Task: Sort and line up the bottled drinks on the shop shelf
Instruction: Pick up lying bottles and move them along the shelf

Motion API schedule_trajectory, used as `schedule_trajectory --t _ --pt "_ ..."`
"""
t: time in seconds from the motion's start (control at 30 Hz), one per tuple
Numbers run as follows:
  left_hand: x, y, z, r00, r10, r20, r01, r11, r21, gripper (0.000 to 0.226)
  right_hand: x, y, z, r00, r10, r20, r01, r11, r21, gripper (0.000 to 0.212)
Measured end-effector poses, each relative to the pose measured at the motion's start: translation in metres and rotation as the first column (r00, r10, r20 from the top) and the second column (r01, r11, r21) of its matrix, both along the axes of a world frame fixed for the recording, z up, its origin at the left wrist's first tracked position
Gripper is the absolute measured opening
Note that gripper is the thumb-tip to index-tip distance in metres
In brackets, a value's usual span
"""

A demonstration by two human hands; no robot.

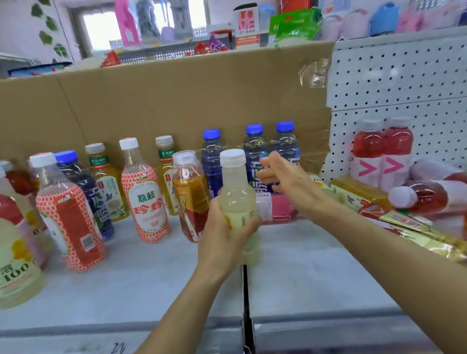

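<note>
My left hand (225,232) grips a pale yellow bottle (236,193) with a white cap, upright above the middle of the grey shelf (151,279). My right hand (285,181) reaches past it, fingers loosely bent, toward the blue-capped dark bottles (255,153) at the back; I cannot tell whether it touches one. A pink bottle (278,207) lies on its side under my right wrist. An orange-red tea bottle (190,193) stands just left of the held bottle. Two lychee bottles (145,194) with red-dotted labels stand further left.
A cardboard sheet (152,105) backs the shelf; white pegboard (414,86) is at the right. Red bottles (382,152) stand at the right, others lie tipped (432,196) beside yellow packets (424,235). A large C100 bottle (8,248) stands at the far left.
</note>
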State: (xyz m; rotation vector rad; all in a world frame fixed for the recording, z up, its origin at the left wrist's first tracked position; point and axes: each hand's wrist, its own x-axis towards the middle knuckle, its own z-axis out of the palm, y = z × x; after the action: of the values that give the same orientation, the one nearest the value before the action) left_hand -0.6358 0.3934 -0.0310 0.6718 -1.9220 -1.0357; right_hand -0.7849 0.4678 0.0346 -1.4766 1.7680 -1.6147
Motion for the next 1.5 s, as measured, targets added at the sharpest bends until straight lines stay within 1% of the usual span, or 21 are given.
schedule_trajectory --t 0.03,0.07,0.1,0.17,0.23,0.33,0.37,0.4,0.43,0.5,0.63,0.73,0.8,0.9,1.03,1.1,1.2,1.27,1.3,1.4,1.5 --pt "0.003 -0.001 -0.001 1.000 0.010 0.005 -0.010 1.000 0.007 0.069 -0.013 -0.001 -0.008 0.995 -0.066 -0.074 0.072 0.994 0.087 0.028" --pt "0.005 -0.003 -0.001 1.000 0.016 0.015 -0.017 1.000 0.016 0.069 -0.026 -0.003 -0.017 0.970 -0.123 -0.210 0.163 0.968 0.189 0.022" --pt "0.006 -0.004 -0.001 0.999 0.023 0.025 -0.023 0.999 0.028 0.069 -0.037 -0.005 -0.025 0.917 -0.130 -0.378 0.257 0.915 0.309 0.022" --pt "0.009 -0.006 -0.001 0.998 0.037 0.043 -0.039 0.998 0.043 0.069 -0.050 -0.008 -0.039 0.770 -0.020 -0.637 0.411 0.780 0.472 0.054" --pt "0.013 -0.007 -0.001 0.997 0.050 0.050 -0.052 0.998 0.044 0.071 -0.054 -0.010 -0.048 0.622 0.057 -0.781 0.515 0.722 0.463 0.078" --pt "0.024 -0.009 -0.001 0.997 0.072 0.040 -0.073 0.996 0.045 0.073 -0.052 -0.011 -0.053 0.417 0.084 -0.905 0.614 0.708 0.349 0.087" --pt "0.028 -0.010 -0.001 0.996 0.078 0.035 -0.080 0.996 0.045 0.073 -0.049 -0.010 -0.052 0.369 0.081 -0.926 0.628 0.713 0.313 0.089" --pt "0.033 -0.012 -0.001 0.996 0.089 0.031 -0.090 0.995 0.043 0.072 -0.046 -0.008 -0.051 0.349 0.071 -0.934 0.626 0.725 0.289 0.090" --pt "0.038 -0.013 -0.001 0.994 0.101 0.033 -0.102 0.994 0.040 0.070 -0.042 -0.005 -0.049 0.357 0.058 -0.932 0.613 0.739 0.281 0.091" --pt "0.048 -0.017 -0.001 0.992 0.118 0.038 -0.119 0.992 0.041 0.068 -0.030 0.006 -0.041 0.422 0.028 -0.906 0.570 0.769 0.290 0.085" --pt "0.070 -0.025 -0.002 0.987 0.156 0.028 -0.157 0.987 0.037 0.069 -0.005 0.029 -0.011 0.660 -0.083 -0.747 0.422 0.863 0.277 0.054" --pt "0.083 -0.028 -0.003 0.986 0.164 0.004 -0.164 0.986 0.029 0.072 0.012 0.034 0.016 0.731 -0.153 -0.665 0.331 0.932 0.150 0.040" --pt "0.090 -0.030 -0.004 0.986 0.168 -0.013 -0.168 0.986 0.015 0.073 0.025 0.029 0.029 0.778 -0.158 -0.608 0.254 0.964 0.074 0.030" --pt "0.100 -0.031 -0.005 0.989 0.144 -0.029 -0.145 0.989 -0.019 0.078 0.044 0.012 0.033 0.900 -0.112 -0.422 0.127 0.992 0.008 0.029" --pt "0.114 -0.033 -0.004 0.994 0.099 -0.045 -0.100 0.995 -0.011 0.077 0.061 -0.017 0.023 0.963 -0.088 -0.254 0.067 0.994 -0.090 0.029" --pt "0.118 -0.033 -0.002 0.996 0.084 -0.041 -0.083 0.996 0.009 0.077 0.063 -0.025 0.017 0.980 -0.096 -0.173 0.077 0.990 -0.118 0.029" --pt "0.128 -0.039 -0.003 0.995 0.092 -0.029 -0.092 0.996 0.017 0.075 0.069 -0.033 0.007 1.000 0.018 0.002 -0.018 0.993 -0.113 0.019" --pt "0.136 -0.044 -0.004 0.993 0.118 -0.023 -0.119 0.993 -0.006 0.080 0.076 -0.038 0.001 0.994 0.062 0.088 -0.053 0.993 -0.105 0.021" --pt "0.140 -0.046 -0.004 0.991 0.134 -0.025 -0.135 0.991 -0.017 0.083 0.079 -0.041 -0.001 0.995 0.057 0.077 -0.048 0.993 -0.105 0.021" --pt "0.152 -0.053 -0.001 0.983 0.181 -0.019 -0.182 0.981 -0.068 0.096 0.098 -0.053 0.003 0.997 0.063 -0.054 -0.068 0.993 -0.095 0.025" --pt "0.163 -0.064 0.002 0.978 0.208 -0.025 -0.209 0.966 -0.153 0.097 0.122 -0.070 0.009 0.989 0.087 -0.118 -0.094 0.994 -0.058 0.027"
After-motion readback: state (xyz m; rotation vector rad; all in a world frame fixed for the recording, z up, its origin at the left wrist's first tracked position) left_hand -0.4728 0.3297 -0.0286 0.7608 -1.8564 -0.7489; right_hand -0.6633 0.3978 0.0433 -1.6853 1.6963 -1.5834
